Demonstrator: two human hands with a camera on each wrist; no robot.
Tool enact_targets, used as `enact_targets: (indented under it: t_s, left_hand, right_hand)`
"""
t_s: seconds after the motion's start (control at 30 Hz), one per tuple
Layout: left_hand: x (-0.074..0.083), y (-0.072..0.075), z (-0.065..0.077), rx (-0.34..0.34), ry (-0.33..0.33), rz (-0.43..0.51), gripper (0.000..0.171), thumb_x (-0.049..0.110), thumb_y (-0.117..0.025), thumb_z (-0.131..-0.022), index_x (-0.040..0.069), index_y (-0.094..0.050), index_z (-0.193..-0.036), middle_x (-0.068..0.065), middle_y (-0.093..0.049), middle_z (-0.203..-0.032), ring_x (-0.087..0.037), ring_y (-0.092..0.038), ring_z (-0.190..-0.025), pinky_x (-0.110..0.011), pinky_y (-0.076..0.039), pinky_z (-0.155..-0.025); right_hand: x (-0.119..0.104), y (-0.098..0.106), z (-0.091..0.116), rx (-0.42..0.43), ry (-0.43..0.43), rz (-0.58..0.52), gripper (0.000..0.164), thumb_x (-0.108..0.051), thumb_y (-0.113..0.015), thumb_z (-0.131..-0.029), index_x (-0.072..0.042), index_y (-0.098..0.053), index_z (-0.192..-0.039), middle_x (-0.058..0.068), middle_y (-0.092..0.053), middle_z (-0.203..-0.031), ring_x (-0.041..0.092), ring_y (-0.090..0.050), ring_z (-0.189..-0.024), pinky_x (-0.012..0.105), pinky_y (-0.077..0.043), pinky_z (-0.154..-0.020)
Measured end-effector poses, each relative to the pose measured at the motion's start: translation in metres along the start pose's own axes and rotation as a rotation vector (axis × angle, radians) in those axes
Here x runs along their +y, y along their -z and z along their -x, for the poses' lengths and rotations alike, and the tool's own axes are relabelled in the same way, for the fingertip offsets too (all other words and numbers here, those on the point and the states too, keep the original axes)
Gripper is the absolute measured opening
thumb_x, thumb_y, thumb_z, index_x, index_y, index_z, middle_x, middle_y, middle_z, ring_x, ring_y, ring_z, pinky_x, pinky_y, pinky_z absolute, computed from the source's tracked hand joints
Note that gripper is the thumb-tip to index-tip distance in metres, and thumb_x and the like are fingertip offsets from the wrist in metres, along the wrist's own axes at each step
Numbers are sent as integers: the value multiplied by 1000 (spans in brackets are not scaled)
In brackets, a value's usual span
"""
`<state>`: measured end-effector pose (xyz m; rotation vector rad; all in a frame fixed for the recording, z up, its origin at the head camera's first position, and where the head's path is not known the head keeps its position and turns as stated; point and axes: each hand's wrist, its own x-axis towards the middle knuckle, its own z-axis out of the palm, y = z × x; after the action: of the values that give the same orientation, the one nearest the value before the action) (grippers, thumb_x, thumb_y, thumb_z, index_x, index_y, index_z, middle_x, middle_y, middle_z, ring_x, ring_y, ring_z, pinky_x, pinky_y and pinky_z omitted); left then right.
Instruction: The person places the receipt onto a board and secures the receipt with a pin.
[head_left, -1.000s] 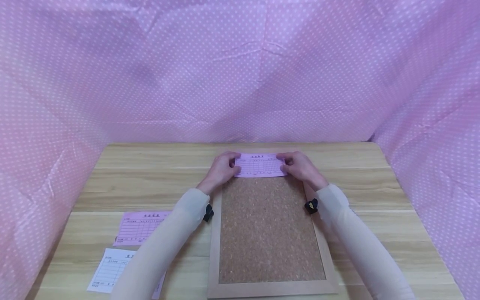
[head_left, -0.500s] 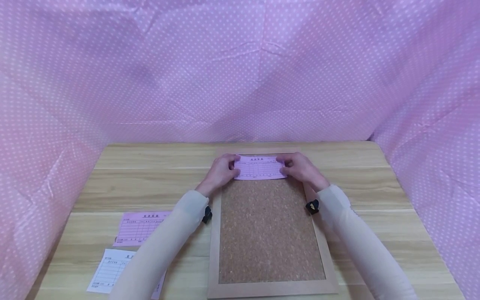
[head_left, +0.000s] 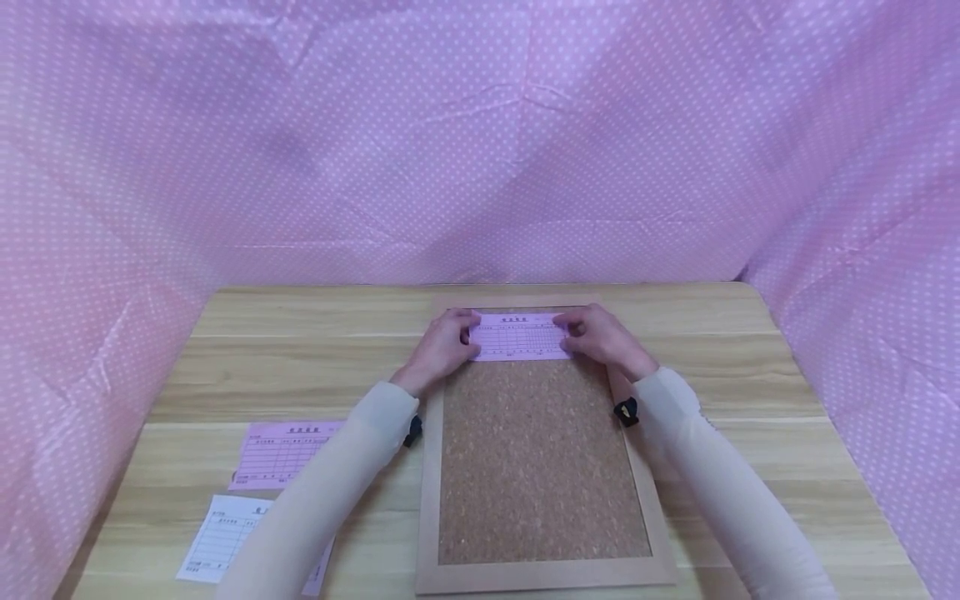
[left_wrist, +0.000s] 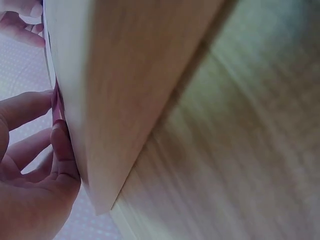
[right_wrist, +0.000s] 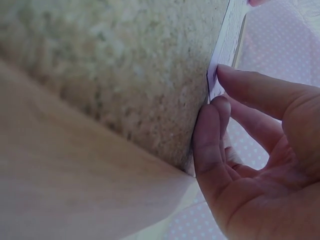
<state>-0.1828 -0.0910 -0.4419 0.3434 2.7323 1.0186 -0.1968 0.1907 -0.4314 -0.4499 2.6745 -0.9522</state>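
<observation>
A pink printed form slip [head_left: 519, 337] spans the far end of a wood-framed cork board [head_left: 540, 458]. My left hand [head_left: 442, 346] pinches its left edge between thumb and fingers. At the slip's right edge, my right hand [head_left: 603, 337] pinches in the same way. The left wrist view catches the slip's edge [left_wrist: 57, 105] between the left hand's [left_wrist: 37, 180] thumb and fingers, close above the wooden frame [left_wrist: 130, 75]. In the right wrist view, the right hand [right_wrist: 265, 160] has its fingertips touching or very near the cork [right_wrist: 140, 65].
On the wooden table [head_left: 300, 358], another pink form slip [head_left: 281, 454] lies to the left. A white form slip [head_left: 225, 533] is nearer me, partly hidden by the left sleeve [head_left: 315, 500]. A pink dotted cloth [head_left: 480, 167] hangs around the table's back and sides.
Both hands have brought the held slip slightly nearer me, so more of the board's far frame shows. Its lower edge looks straighter than half a second ago.
</observation>
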Motion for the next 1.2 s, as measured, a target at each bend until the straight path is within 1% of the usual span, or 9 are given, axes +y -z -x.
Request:
enact_targets:
  t_s: [0.1,0.2,0.37,0.47,0.6,0.73,0.87,1.03,1.2]
  left_hand:
    - [0,0,1,3,-16,-55,53,3,-75,-89,-7,-60,-138,-20,-50,-151,-33,-51,-131,-43,-40,-112]
    - [-1,1,2,-2,-22,-85,53,5,-77,-89,-6,-61,-138,-22,-48,-151,-36,-48,-137,-45,-36,-117]
    - [-2,3,6,-11,-51,-132,50,9,-77,-91,-6,-61,-137,-24,-42,-154,-40,-43,-141,-47,-32,-121]
    - [-3,4,8,-16,-87,-209,48,14,-75,-95,-5,-62,-137,-23,-40,-157,-39,-41,-143,-46,-30,-122]
    - [-4,4,11,-26,-122,-334,47,22,-71,-99,-2,-62,-139,-17,-43,-158,-37,-43,-141,-48,-34,-119]
    - [-5,4,13,-18,-148,-406,46,26,-68,-102,1,-62,-140,-14,-49,-155,-37,-46,-138,-52,-41,-112]
    - [-7,3,14,-9,-164,-435,47,29,-67,-103,3,-62,-141,-12,-51,-154,-35,-46,-138,-52,-43,-107]
    - [-10,2,15,-3,-176,-438,46,29,-66,-103,3,-63,-141,-11,-51,-154,-36,-46,-139,-53,-44,-106]
    - [-12,1,15,3,-170,-428,45,29,-66,-103,4,-63,-140,-10,-52,-154,-37,-45,-140,-54,-44,-106]
  right_hand:
    - [0,0,0,-1,4,10,46,0,-73,-89,8,-64,-134,31,-62,-133,43,-58,-119,57,-43,-107]
    - [1,0,0,-4,17,11,45,0,-73,-90,9,-63,-133,32,-61,-134,44,-57,-123,58,-43,-108]
    - [3,-2,0,-6,25,17,45,0,-73,-90,9,-63,-133,32,-60,-136,46,-55,-126,59,-42,-109]
    - [3,-2,1,-5,29,25,46,-1,-73,-90,9,-63,-134,32,-59,-136,46,-54,-125,59,-41,-109]
    - [3,-1,1,3,45,34,45,0,-73,-89,10,-63,-133,31,-62,-132,43,-56,-118,58,-42,-106]
    - [3,0,1,7,49,33,45,0,-73,-89,9,-64,-132,30,-63,-131,40,-56,-115,57,-42,-105]
    - [3,2,4,7,59,22,43,-2,-71,-92,9,-63,-133,31,-63,-131,42,-58,-116,58,-43,-105]
    - [5,5,9,28,67,7,42,-9,-67,-97,7,-62,-136,28,-66,-129,42,-62,-117,57,-45,-106]
    - [6,8,18,61,48,-27,40,-12,-65,-100,4,-63,-137,24,-71,-122,38,-68,-109,54,-52,-98]
